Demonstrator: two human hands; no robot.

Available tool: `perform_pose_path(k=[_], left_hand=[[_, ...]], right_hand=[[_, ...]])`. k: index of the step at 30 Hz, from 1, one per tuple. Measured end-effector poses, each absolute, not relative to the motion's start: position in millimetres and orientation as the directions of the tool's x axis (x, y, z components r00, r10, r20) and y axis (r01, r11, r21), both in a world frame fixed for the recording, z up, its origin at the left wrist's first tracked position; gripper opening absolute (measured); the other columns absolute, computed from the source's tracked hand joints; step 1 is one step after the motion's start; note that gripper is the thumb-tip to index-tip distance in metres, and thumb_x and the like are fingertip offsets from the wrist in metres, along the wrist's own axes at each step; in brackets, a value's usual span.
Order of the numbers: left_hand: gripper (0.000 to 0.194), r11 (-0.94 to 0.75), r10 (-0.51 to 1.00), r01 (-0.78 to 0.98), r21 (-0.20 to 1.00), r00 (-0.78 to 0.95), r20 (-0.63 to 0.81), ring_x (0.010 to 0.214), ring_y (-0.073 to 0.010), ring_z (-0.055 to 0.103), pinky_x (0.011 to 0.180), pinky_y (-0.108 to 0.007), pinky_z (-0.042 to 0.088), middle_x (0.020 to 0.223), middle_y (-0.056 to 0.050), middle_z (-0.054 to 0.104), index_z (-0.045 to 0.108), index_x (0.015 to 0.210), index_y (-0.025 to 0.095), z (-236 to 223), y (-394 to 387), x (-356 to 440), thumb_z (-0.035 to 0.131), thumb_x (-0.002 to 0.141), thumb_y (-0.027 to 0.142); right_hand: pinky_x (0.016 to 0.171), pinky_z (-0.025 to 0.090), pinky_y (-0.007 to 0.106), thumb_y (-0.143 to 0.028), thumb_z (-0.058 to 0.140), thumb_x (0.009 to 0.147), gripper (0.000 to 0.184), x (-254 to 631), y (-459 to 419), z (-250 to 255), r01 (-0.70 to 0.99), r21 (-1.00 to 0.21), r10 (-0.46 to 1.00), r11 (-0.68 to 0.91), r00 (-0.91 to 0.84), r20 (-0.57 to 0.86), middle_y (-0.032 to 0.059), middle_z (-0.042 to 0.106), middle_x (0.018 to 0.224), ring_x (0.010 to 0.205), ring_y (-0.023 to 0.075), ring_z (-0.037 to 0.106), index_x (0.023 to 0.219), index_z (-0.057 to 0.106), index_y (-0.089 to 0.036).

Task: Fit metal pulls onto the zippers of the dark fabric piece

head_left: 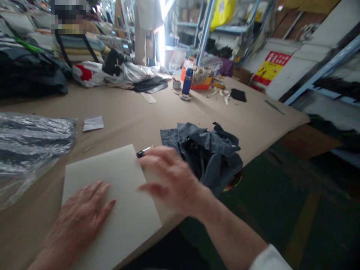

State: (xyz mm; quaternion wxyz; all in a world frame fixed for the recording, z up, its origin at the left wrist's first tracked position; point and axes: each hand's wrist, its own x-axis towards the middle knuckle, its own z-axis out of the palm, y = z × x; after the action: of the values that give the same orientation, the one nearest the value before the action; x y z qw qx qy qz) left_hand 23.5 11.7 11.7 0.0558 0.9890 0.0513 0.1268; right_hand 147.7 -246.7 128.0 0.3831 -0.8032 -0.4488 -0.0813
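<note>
My left hand [81, 213] lies flat on a white sheet of card or board [123, 176], its fingers stretched out and the thumb apart. To the right of it my right hand [171, 180] hovers over the sheet's right edge, somewhat blurred, with the thumb apart from the curved fingers and nothing visible between them. Just beyond its fingertips is a small black pen-like tool [144, 151], partly hidden by the hand. A crumpled dark grey cloth [208, 146] lies behind and right of my right hand, hanging over the table edge.
Clear plastic covers dark material [36, 138] at the left. A small white paper [93, 123] lies on the brown table [123, 116]. Farther back stand a blue bottle [187, 81] and an orange box [201, 83]. A person [147, 33] stands behind the table; shelving [204, 33] rises beyond.
</note>
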Motion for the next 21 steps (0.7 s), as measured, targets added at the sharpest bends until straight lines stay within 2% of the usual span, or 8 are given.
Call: perform_pose_path(k=[2,5,7,9,11,13,17,21], left_hand=[[0.060,-0.994,0.088,0.067,0.087,0.958,0.272,0.123,-0.0375,0.044,0.101,-0.055,0.036,0.130,-0.017,0.052,0.052,0.123,0.014,8,13,23,0.028,0.089,0.057],[0.062,-0.998,0.065,0.058,0.032,0.953,0.297,0.122,-0.0369,0.045,0.100,-0.054,0.038,0.129,-0.017,0.053,0.054,0.123,0.013,4,16,23,0.028,0.089,0.058],[0.061,-0.998,0.058,0.055,0.020,0.953,0.297,0.122,-0.0359,0.046,0.100,-0.054,0.039,0.129,-0.016,0.054,0.055,0.122,0.014,2,18,23,0.029,0.088,0.057],[0.059,-0.998,0.055,0.054,0.012,0.954,0.296,0.121,-0.0353,0.046,0.100,-0.053,0.039,0.129,-0.015,0.055,0.055,0.122,0.014,1,19,23,0.030,0.088,0.056],[0.058,-0.998,0.061,0.062,0.007,0.950,0.307,0.120,-0.0356,0.047,0.098,-0.053,0.040,0.128,-0.014,0.055,0.056,0.121,0.015,1,19,23,0.030,0.088,0.055],[0.057,-0.998,0.067,0.069,0.004,0.949,0.309,0.119,-0.0354,0.048,0.096,-0.052,0.042,0.127,-0.014,0.056,0.056,0.121,0.015,3,17,24,0.031,0.088,0.055],[0.053,-0.997,0.073,0.080,-0.013,0.950,0.305,0.118,-0.0337,0.049,0.096,-0.049,0.043,0.129,-0.012,0.055,0.056,0.121,0.016,9,13,23,0.033,0.089,0.052],[0.052,-0.996,0.077,0.089,-0.026,0.950,0.302,0.120,-0.0330,0.048,0.097,-0.049,0.042,0.131,-0.013,0.054,0.055,0.123,0.015,12,10,21,0.034,0.090,0.050]], right_hand=[[0.108,0.035,0.041,-0.045,0.052,0.092,0.039,201,-303,119,0.727,-0.423,0.489,-0.541,0.681,0.544,0.0067,0.055,0.122,0.120,0.0235,0.046,0.125,0.051,-0.025],[0.108,0.031,0.050,-0.054,0.050,0.089,0.056,267,-384,80,0.442,-0.346,0.197,-0.827,0.806,0.558,0.0176,0.049,0.129,0.125,0.0319,0.040,0.128,0.048,-0.014],[0.106,0.031,0.052,-0.057,0.048,0.087,0.066,294,-415,47,0.230,-0.377,0.035,-0.897,0.888,0.458,0.0233,0.044,0.133,0.127,0.0349,0.038,0.132,0.044,-0.008],[0.103,0.035,0.050,-0.053,0.045,0.089,0.065,307,-420,21,0.100,-0.414,-0.033,-0.905,0.952,0.303,0.0250,0.046,0.130,0.124,0.0352,0.042,0.132,0.043,-0.005],[0.102,0.036,0.049,-0.051,0.047,0.088,0.064,312,-403,4,0.065,-0.407,-0.034,-0.911,0.972,0.232,0.0251,0.047,0.129,0.122,0.0360,0.044,0.133,0.043,-0.006],[0.103,0.034,0.050,-0.051,0.051,0.087,0.066,315,-374,-3,0.100,-0.393,0.006,-0.914,0.973,0.233,0.0250,0.044,0.132,0.124,0.0371,0.042,0.135,0.042,-0.007],[0.108,0.026,0.051,-0.050,0.054,0.085,0.067,325,-324,2,0.236,-0.481,0.155,-0.844,0.967,0.203,0.0248,0.038,0.138,0.130,0.0369,0.033,0.135,0.042,-0.006],[0.105,0.037,0.035,-0.043,0.049,0.088,0.050,332,-317,29,0.391,-0.548,0.324,-0.740,0.920,0.220,0.0129,0.050,0.132,0.124,0.0234,0.045,0.129,0.050,-0.015]])
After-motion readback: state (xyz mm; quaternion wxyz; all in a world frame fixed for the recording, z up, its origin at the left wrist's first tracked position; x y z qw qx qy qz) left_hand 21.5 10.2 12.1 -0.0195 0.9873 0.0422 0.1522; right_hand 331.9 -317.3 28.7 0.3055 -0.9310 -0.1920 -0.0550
